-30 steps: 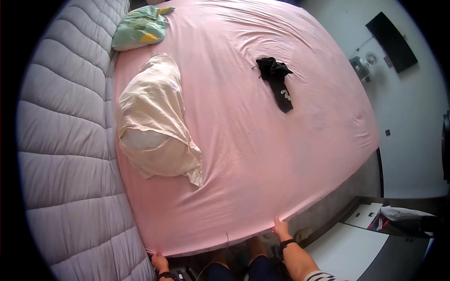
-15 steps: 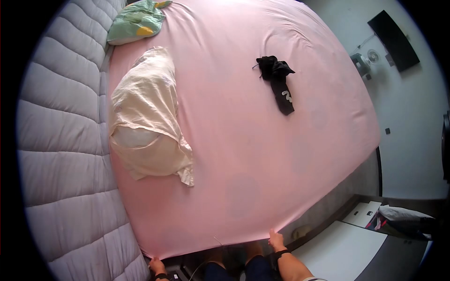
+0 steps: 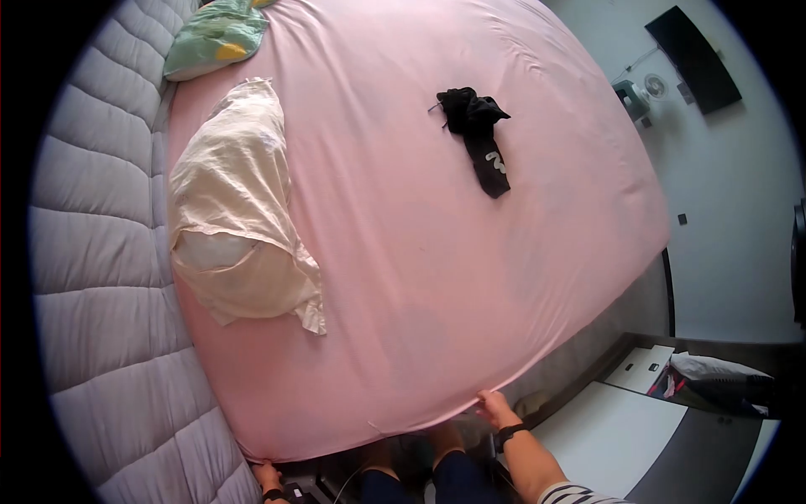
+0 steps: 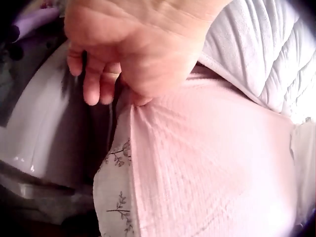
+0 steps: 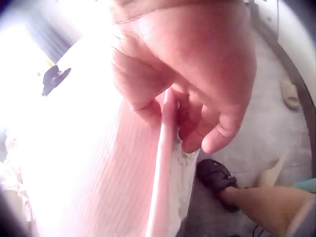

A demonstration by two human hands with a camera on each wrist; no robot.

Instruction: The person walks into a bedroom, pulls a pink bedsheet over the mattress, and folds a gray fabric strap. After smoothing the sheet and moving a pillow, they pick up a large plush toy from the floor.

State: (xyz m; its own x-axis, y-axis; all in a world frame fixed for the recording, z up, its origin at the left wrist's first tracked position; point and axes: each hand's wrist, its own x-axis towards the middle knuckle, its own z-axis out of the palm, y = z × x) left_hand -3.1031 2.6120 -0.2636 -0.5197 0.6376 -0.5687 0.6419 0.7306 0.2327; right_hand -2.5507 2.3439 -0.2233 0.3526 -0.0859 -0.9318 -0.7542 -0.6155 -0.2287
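A pink bed sheet point(image 3: 403, 277) is stretched over a wide bed. At its near left corner, beside the padded headboard, my left hand point(image 3: 267, 476) pinches the sheet's edge between thumb and forefinger; the other fingers hang loose in the left wrist view. My right hand point(image 3: 497, 409) grips the near edge further right, thumb on top and fingers curled beneath the pink hem point(image 5: 165, 148). White fabric with a printed sprig pattern point(image 4: 116, 207) shows under the hem. A cream cloth partly covers a white pillow point(image 3: 214, 249) on the bed's left side.
A grey padded headboard point(image 3: 101, 252) runs along the left. On the bed lie a black garment point(image 3: 478, 139) and a green pillow point(image 3: 217, 42). White cabinets point(image 3: 617, 437) stand at right, a fan point(image 3: 655, 86) beyond the bed. A shoe-clad foot point(image 5: 217, 177) is on the floor.
The creases near the black garment have smoothed out and the sheet lies flatter. Both hands keep hold of its edge. The head view has shifted, moving the bed's contents leftward in frame.
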